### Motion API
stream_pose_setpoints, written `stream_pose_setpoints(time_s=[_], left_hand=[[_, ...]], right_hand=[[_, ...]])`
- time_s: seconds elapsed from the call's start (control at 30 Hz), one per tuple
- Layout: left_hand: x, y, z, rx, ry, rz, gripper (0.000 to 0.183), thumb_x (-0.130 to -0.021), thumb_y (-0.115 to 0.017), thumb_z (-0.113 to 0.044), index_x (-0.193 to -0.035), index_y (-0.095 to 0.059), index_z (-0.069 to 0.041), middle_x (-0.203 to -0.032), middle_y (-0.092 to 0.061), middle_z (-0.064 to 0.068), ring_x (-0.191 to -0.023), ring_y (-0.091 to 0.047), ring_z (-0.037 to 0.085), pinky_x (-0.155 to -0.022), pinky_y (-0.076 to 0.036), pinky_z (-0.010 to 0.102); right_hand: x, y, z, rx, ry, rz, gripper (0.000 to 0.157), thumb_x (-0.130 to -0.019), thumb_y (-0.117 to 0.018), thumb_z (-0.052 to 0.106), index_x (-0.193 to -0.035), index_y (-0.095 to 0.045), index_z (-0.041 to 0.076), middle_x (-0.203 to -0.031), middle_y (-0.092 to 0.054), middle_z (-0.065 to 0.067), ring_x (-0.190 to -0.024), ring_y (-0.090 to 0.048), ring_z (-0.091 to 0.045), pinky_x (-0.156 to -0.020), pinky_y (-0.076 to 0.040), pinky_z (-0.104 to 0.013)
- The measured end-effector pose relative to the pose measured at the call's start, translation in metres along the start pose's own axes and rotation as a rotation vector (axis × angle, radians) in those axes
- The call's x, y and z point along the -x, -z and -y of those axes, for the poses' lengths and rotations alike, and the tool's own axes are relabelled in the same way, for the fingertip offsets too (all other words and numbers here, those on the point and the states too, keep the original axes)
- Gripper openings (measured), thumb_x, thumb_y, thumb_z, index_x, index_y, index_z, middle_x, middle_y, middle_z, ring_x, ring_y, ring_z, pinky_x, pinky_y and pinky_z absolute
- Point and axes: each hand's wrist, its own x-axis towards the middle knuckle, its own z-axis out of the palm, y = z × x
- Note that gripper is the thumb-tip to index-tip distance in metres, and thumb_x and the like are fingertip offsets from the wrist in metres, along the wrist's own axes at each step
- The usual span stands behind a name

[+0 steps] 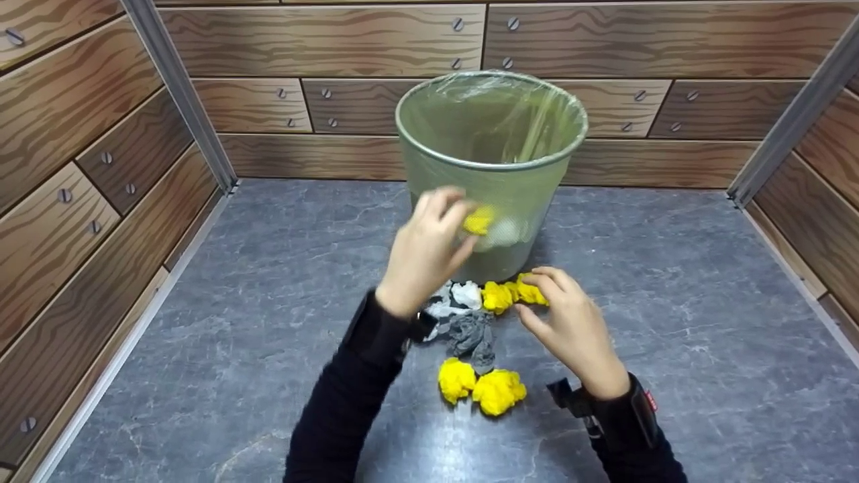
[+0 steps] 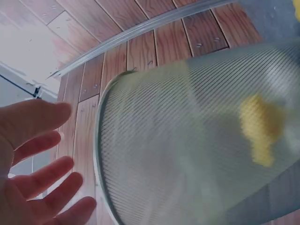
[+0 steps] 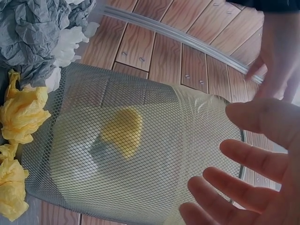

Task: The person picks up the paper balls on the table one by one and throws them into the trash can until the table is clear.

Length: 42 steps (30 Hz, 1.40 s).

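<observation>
Three walls (image 1: 322, 40) printed with a wood-plank pattern enclose a grey, marbled worktop (image 1: 302, 235). Towards the back stands an upright mesh bin (image 1: 496, 184), greenish, its round mouth facing up and a clear plastic liner (image 1: 503, 84) folded over the rim. A person's two bare hands reach in from dark sleeves (image 1: 342, 392). The left hand (image 1: 423, 245) is raised near the bin's rim, its fingers apart and loosely bent, grasping nothing. The right hand (image 1: 577, 325) is lower, just in front of the bin on its right side; its fingers too are released, slightly curved and spread, with nothing in them. Crumpled paper lies between the arms: a dark grey clump (image 1: 472, 332) in the middle, two yellow balls (image 1: 499, 392) side by side nearest the person, and more yellow pieces (image 1: 497, 297) in a row at the bin's foot, beside a small white wad (image 1: 467, 294). Through the mesh, one yellow crumple (image 3: 124, 129) shows inside the bin, with a whitish mass (image 3: 77, 154) next to it, blurred by the liner.
</observation>
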Motion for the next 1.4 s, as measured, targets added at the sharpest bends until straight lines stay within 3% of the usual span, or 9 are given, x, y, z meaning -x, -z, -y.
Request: stream_pose_setpoints(time_s=[0.2,0.37,0.7,0.97,1.4], left_hand=[[0.052,-0.018,0.004,0.018,0.069,0.071,0.028,-0.074,-0.068,-0.015,-0.099,-0.059,-0.007,-0.108,-0.052,0.007,-0.096,-0.049,0.019,-0.053,-0.047,0.02],[0.073,-0.03,0.012,-0.005,0.122,0.121,0.027,-0.075,-0.068,-0.016,-0.099,-0.06,-0.008,-0.106,-0.052,0.005,-0.097,-0.049,0.019,-0.056,-0.048,0.023],[0.083,-0.037,0.027,-0.042,0.18,0.184,0.025,-0.075,-0.069,-0.017,-0.097,-0.06,-0.008,-0.102,-0.052,0.006,-0.095,-0.048,0.02,-0.062,-0.049,0.027],[0.086,-0.043,0.032,-0.031,0.208,0.233,0.027,-0.075,-0.069,-0.018,-0.099,-0.06,-0.009,-0.102,-0.052,0.005,-0.095,-0.048,0.02,-0.064,-0.049,0.028],[0.089,-0.04,0.033,-0.039,0.218,0.242,0.036,-0.075,-0.068,-0.021,-0.108,-0.057,-0.009,-0.105,-0.052,0.006,-0.095,-0.048,0.02,-0.064,-0.048,0.028]], right_hand=[[0.0,-0.002,0.003,0.0,-0.011,0.03,0.034,-0.069,-0.073,0.012,-0.099,-0.062,0.002,-0.106,-0.056,-0.013,-0.091,-0.054,-0.025,-0.072,-0.048,-0.037],[0.0,-0.004,0.004,0.009,-0.021,0.058,0.035,-0.069,-0.073,0.012,-0.101,-0.062,0.002,-0.107,-0.056,-0.011,-0.088,-0.054,-0.023,-0.066,-0.048,-0.033],[0.0,-0.014,0.007,-0.007,-0.009,0.146,0.034,-0.072,-0.071,0.013,-0.103,-0.06,0.005,-0.105,-0.056,-0.008,-0.091,-0.053,-0.022,-0.071,-0.047,-0.035],[-0.003,-0.034,0.001,0.027,0.0,0.351,0.036,-0.073,-0.071,0.019,-0.104,-0.059,0.005,-0.101,-0.056,-0.008,-0.087,-0.055,-0.023,-0.071,-0.047,-0.037],[0.001,-0.064,-0.011,0.1,0.008,0.644,0.047,-0.068,-0.074,0.025,-0.108,-0.059,0.005,-0.092,-0.055,-0.008,-0.076,-0.055,-0.024,-0.066,-0.046,-0.037]])
